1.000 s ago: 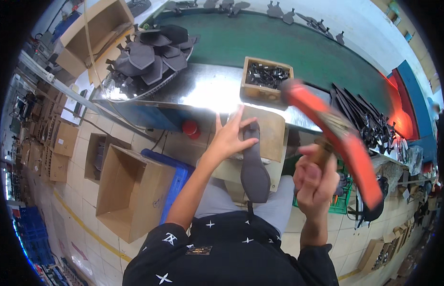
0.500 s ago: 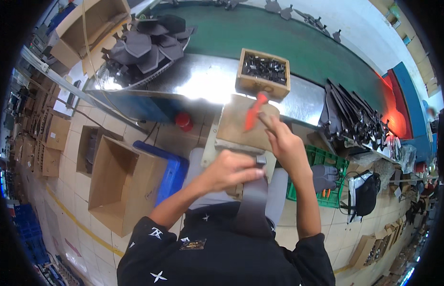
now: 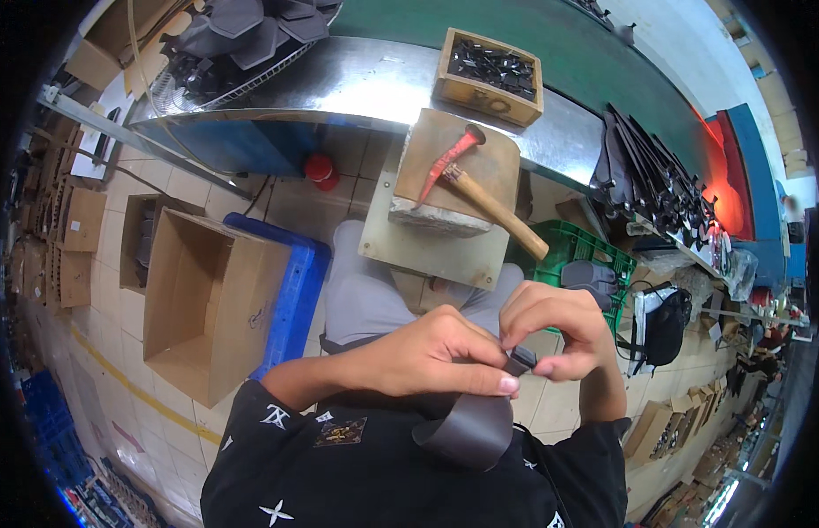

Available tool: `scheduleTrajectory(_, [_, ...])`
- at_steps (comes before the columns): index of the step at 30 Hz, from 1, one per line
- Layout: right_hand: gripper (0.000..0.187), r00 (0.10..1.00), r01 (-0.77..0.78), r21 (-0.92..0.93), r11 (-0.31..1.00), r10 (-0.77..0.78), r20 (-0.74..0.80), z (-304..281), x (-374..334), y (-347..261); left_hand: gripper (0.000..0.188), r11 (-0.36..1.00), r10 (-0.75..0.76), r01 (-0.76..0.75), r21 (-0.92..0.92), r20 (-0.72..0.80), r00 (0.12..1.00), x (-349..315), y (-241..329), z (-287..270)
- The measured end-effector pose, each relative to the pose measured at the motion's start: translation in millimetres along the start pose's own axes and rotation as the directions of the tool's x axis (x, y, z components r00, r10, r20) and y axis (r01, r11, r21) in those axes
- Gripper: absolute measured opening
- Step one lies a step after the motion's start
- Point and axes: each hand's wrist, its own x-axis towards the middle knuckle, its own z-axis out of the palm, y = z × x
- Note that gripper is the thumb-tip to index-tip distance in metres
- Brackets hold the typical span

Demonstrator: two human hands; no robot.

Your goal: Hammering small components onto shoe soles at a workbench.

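My left hand (image 3: 427,356) grips a dark grey, flexible leather-like piece (image 3: 469,431) close to my chest, thumb on top and fingers beneath. Its lower part curls down against my shirt. At its narrow end sits a small black clip (image 3: 519,359), partly covered by fingers. The curled fingers and thumb of my right hand (image 3: 563,326) close around this clip. Beyond my hands, a hammer (image 3: 482,195) with a red head and wooden handle lies on a brown-topped block (image 3: 418,145), its handle end jutting over the near right edge.
Behind the block, a wooden box (image 3: 493,104) holds many small black clips. Similar grey pieces fill a wire basket (image 3: 251,88) at left and a stack (image 3: 643,176) at right. A cardboard box (image 3: 176,326), blue crate (image 3: 295,304) and green crate (image 3: 616,257) flank my legs.
The hammer has left my right hand and now rests on the block. Both hands have come nearer my chest with the grey piece, and my right hand has joined at its clip end.
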Motion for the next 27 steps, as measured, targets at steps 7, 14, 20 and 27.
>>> scheduleTrajectory(7, [0.024, 0.966, 0.206, 0.119, 0.971, -0.221, 0.136, 14, 8, -5, 0.028, 0.981, -0.020, 0.067, -0.180, 0.256, 0.967, 1, 16, 5])
scheduleTrajectory(14, [0.048, 0.993, 0.090, -0.046, 0.995, -0.086, 0.084, -3, -4, 5, 0.022, 0.989, -0.119, 0.131, -0.066, 0.159, 0.980, 12, 6, -4])
scheduleTrajectory(20, [0.079, 0.914, -0.201, 0.528, 0.825, 0.352, -0.202, 39, -73, 41, 0.027, 0.773, 0.465, -0.075, 0.631, -0.482, 0.742, 41, -11, -10])
scheduleTrajectory(27, [0.033, 0.214, -0.048, 0.423, 0.905, 0.423, -0.880, 91, -154, 48, 0.073, 0.685, 0.340, -0.124, 0.718, -0.165, 0.926, 115, -41, 7])
